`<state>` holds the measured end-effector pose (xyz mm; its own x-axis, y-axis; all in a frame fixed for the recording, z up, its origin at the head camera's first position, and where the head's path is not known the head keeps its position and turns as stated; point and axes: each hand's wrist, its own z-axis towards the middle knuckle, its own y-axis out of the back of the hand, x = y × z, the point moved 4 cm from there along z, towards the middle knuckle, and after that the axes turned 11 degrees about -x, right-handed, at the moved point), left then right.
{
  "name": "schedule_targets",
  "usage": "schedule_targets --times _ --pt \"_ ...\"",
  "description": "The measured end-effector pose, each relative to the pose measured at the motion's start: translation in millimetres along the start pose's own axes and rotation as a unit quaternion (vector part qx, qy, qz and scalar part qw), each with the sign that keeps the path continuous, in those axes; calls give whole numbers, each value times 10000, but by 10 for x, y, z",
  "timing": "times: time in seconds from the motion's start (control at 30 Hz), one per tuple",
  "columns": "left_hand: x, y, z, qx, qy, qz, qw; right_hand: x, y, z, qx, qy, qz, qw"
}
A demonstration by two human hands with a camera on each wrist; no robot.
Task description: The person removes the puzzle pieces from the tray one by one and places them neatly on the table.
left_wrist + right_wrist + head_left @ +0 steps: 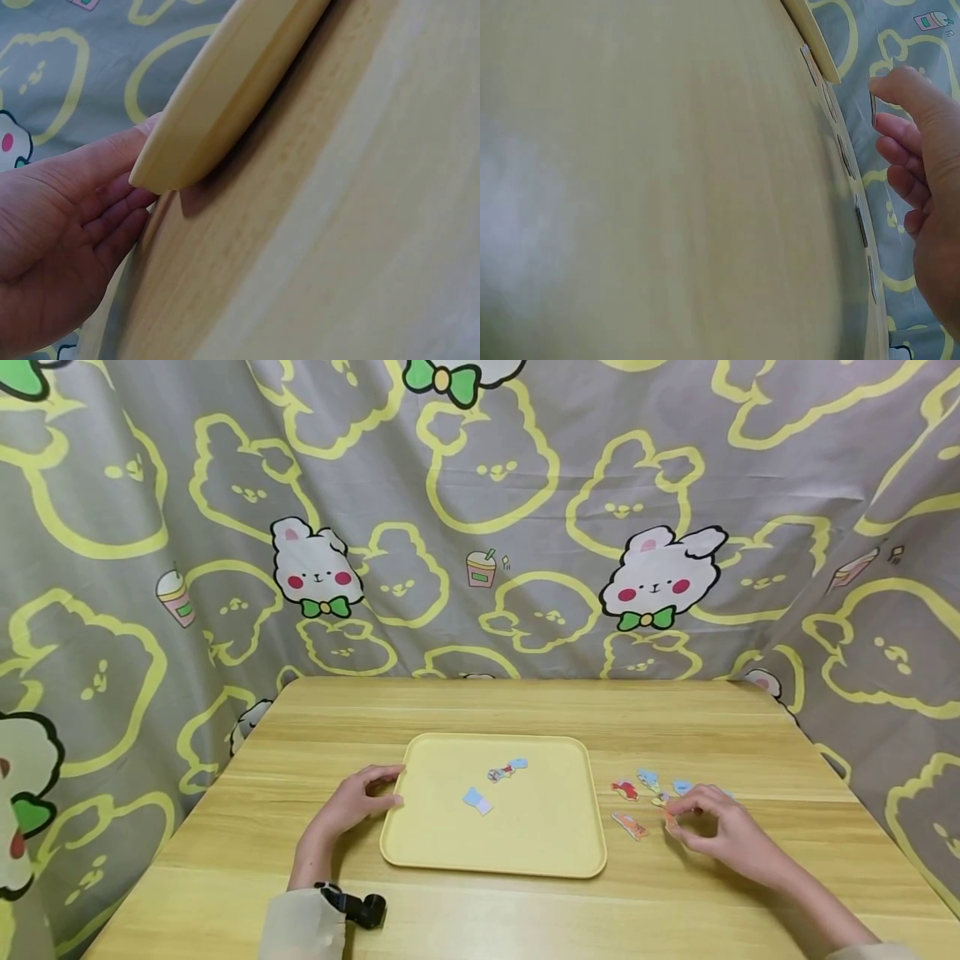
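Note:
My left hand (348, 802) holds the left rim of a yellow tray (427, 852). In the left wrist view, the thumb reaches over the tray's edge and the other fingers lie beside and below it. On the tray lie a blue and lilac puzzle piece (477, 801) and a small joined pair of puzzle pieces (507, 770). Right of the tray, my right hand (723, 831) pinches an orange puzzle piece (670, 817) between thumb and forefinger. That piece appears edge-on, raised above the table, in the right wrist view.
Loose puzzle pieces lie on the wooden table (495, 914) around my right hand: a red one (624, 790), an orange one (630, 826), blue ones (682, 787) and others partly hidden. A patterned grey curtain (465, 485) hangs behind the table and at both sides.

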<state>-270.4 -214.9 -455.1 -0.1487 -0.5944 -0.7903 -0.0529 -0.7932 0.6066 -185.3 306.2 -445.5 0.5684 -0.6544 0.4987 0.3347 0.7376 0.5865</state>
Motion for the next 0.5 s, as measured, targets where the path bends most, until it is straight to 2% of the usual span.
schedule_targets --times 0.2,0.43,0.5 --pt "-1 -6 -2 -11 50 2 10000 -31 7 -2 41 22 -17 10000" --pt "-1 -7 -3 34 -29 28 10000 -55 -18 -5 50 232 -90 9997" --pt "4 -5 -4 26 28 -28 10000 -61 -25 -9 62 277 -138 9995"
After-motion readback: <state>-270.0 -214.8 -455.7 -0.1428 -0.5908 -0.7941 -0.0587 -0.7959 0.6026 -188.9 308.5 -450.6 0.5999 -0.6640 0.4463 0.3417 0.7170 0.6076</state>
